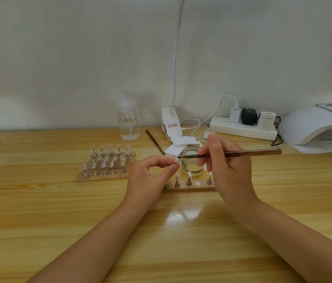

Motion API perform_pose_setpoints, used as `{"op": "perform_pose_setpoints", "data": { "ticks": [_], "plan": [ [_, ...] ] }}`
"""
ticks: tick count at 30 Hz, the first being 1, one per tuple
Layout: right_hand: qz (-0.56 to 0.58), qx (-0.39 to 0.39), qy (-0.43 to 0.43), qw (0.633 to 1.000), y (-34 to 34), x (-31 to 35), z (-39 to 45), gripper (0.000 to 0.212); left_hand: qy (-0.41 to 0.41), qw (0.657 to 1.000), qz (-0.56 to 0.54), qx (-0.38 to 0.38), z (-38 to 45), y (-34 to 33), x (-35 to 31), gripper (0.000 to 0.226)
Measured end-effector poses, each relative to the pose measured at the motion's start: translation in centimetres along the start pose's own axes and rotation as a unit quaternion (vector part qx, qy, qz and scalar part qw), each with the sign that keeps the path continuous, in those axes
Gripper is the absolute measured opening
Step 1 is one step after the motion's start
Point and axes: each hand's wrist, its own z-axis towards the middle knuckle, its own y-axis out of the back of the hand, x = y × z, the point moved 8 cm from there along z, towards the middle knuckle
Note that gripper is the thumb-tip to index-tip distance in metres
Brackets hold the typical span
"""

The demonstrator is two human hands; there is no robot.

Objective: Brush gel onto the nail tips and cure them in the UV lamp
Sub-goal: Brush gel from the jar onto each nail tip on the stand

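Note:
My left hand (150, 176) pinches a small pale nail tip (175, 160) between thumb and fingers, raised above the table. My right hand (226, 168) grips a brown-handled brush (242, 153), and its bristle end touches that nail tip. Just behind the brush stands a small glass jar (191, 165) of clear gel. Below my hands lies a wooden strip (191, 187) with a few nail tips on metal stands. The white UV lamp (320, 127) sits at the far right, its opening facing left.
A wooden rack (103, 176) with several nail tips on stands lies to the left. Behind are a clear pump bottle (128, 121), a clip lamp (170, 123), a second brush (154, 140), white pads (181, 146) and a power strip (242, 129) with chargers.

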Motion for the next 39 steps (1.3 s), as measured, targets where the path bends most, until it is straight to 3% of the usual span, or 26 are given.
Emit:
{"op": "perform_pose_setpoints", "data": {
  "ticks": [6, 13, 20, 24, 31, 39],
  "plan": [
    [-0.039, 0.020, 0.016, 0.999, -0.44, 0.10, -0.08, 0.029, -0.007, 1.000, 0.001, 0.007, 0.00, -0.09, -0.10, 0.019],
    [0.027, 0.004, 0.031, 0.999, 0.13, 0.39, -0.24, 0.037, -0.028, 1.000, 0.009, 0.005, -0.04, -0.04, -0.51, 0.021],
    [-0.049, 0.035, 0.046, 0.997, -0.43, 0.22, -0.24, 0.032, -0.019, 1.000, 0.011, 0.001, -0.03, -0.05, -0.31, 0.020],
    [-0.004, 0.020, 0.054, 0.998, -0.11, 0.35, -0.36, 0.042, -0.016, 1.000, 0.012, 0.002, -0.02, -0.05, -0.31, 0.020],
    [-0.069, 0.032, 0.073, 0.994, -0.45, 0.16, -0.19, 0.035, -0.011, 1.000, 0.015, 0.001, -0.06, -0.03, -0.24, 0.017],
    [-0.027, 0.001, 0.069, 0.997, 0.24, 0.17, -0.13, 0.038, -0.016, 1.000, 0.018, 0.002, -0.05, -0.11, -0.34, 0.018]
  ]
}}
